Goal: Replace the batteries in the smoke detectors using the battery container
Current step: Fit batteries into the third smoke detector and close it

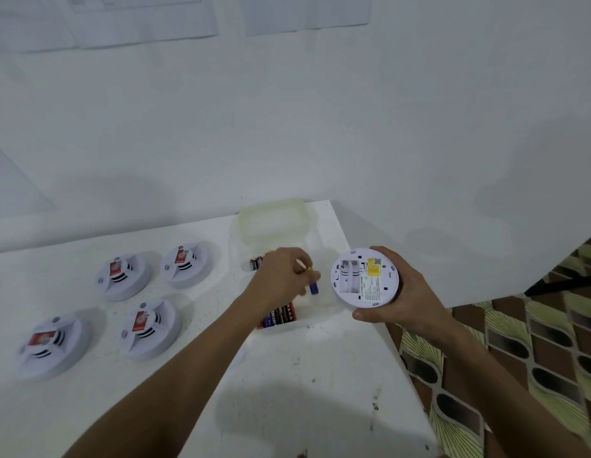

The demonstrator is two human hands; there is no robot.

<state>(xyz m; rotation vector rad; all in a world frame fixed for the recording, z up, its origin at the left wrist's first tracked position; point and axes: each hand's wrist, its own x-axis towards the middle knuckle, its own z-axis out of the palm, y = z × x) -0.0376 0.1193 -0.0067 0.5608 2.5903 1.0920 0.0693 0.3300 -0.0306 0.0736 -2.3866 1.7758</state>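
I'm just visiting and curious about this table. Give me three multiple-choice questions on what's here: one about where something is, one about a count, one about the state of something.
1. Where is the smoke detector with its back showing?
A. Lying on the table
B. Held in the right hand, off the table's right edge
C. Inside the battery container

2. How many smoke detectors lie on the table, left of the battery container?
A. Two
B. Six
C. Four

3. What state is the held detector's battery bay in?
A. Open, slots looking empty
B. Closed with a cover
C. Taped over

Answers:
1 B: fingers wrap its rim, with patterned floor beneath.
2 C: four detectors lie in two rows.
3 A: bare slots show, while the left hand pinches a purple battery over the container.
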